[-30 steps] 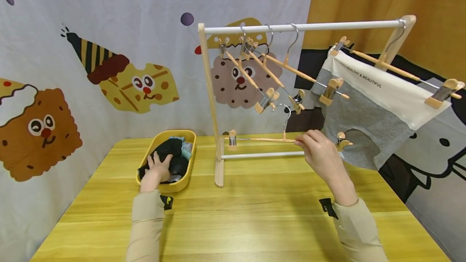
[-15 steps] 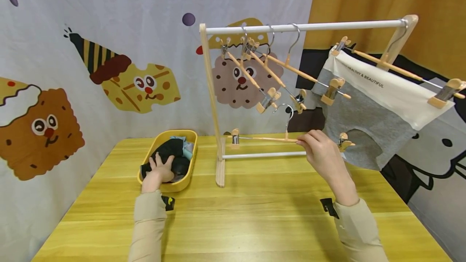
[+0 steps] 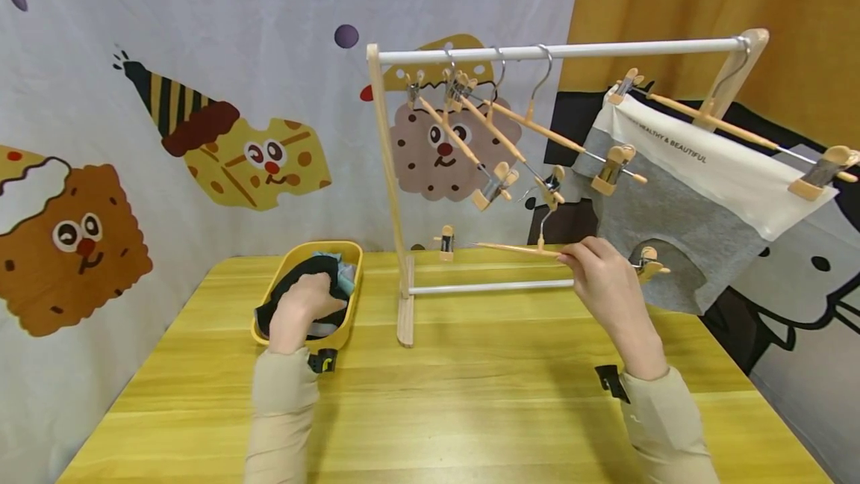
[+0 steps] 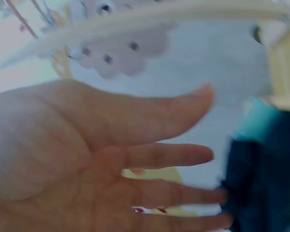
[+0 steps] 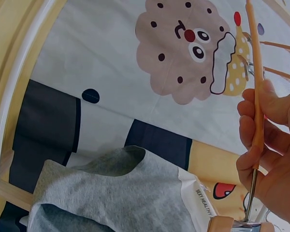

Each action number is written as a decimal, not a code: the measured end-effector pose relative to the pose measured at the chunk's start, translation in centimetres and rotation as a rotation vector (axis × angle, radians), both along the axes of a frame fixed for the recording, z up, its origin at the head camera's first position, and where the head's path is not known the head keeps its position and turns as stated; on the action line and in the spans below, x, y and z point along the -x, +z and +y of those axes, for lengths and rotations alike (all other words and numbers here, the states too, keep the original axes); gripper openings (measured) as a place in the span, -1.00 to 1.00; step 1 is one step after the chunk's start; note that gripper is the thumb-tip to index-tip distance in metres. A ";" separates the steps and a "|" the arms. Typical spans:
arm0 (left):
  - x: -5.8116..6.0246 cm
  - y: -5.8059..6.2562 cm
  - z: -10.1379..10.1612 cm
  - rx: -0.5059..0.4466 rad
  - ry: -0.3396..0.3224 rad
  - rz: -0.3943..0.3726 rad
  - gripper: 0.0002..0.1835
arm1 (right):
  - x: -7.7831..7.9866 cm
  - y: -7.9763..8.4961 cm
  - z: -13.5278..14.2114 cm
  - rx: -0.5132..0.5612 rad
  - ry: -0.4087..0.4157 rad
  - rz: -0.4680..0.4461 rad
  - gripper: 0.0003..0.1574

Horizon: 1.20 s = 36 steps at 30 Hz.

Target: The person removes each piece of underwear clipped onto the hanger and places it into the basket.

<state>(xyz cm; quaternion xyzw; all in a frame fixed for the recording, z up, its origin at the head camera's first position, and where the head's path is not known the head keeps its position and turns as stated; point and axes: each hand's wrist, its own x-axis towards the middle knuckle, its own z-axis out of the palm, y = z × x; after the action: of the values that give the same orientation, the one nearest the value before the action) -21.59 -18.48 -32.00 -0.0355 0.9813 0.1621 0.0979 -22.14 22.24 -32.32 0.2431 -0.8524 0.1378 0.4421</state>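
Observation:
My right hand (image 3: pixel 608 282) grips a clip hanger (image 3: pixel 513 248) by its wooden bar, below the rack's top rail. In the right wrist view, the fingers curl round that hanger bar (image 5: pixel 253 43), and one metal clip shows at the bottom edge. No garment hangs from this hanger. Over the yellow basket (image 3: pixel 357 275) is my left hand (image 3: pixel 302 308), close to black cloth (image 3: pixel 312 266). The left wrist view shows this left hand (image 4: pixel 106 150) with straight fingers and nothing in it; dark cloth (image 4: pixel 263 179) lies beyond the fingertips. Light blue cloth (image 3: pixel 346 276) sits beside the black cloth.
A rack with a white top rail (image 3: pixel 625 48) stands on the wooden table (image 3: pixel 470 409). Three bare clip hangers (image 3: pixel 493 133) hang at its left. Grey underwear (image 3: pixel 672 200) with a white waistband is clipped on a hanger at the right. A patterned curtain (image 3: pixel 282 21) is behind.
My left hand has lifted from lying spread on the black cloth and shifted right. My right hand has moved slightly up and right, carrying the hanger, which has turned a little.

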 end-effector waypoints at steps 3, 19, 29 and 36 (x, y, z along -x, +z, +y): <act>0.6 1.1 1.8 -0.054 -0.007 0.191 -0.53 | -0.1 0.2 0.1 0.024 -0.020 -0.004 -0.92; 7.4 -0.3 7.1 -0.635 -0.197 0.634 -0.28 | -0.4 0.6 0.7 0.128 -0.165 -0.013 -0.86; 8.4 -0.7 7.9 -0.589 -0.170 0.620 -0.43 | -0.6 2.2 2.2 0.190 -0.289 0.016 -0.80; 8.4 -0.8 7.9 -0.538 -0.163 0.632 -0.53 | 0.2 5.1 3.4 0.198 -0.359 0.149 -0.69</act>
<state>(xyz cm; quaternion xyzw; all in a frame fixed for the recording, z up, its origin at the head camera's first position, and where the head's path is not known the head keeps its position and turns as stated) -30.03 -10.59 -32.84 0.1203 0.8854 0.4070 -0.1894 -22.32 25.65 -27.24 0.0523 -0.8291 0.1217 0.5431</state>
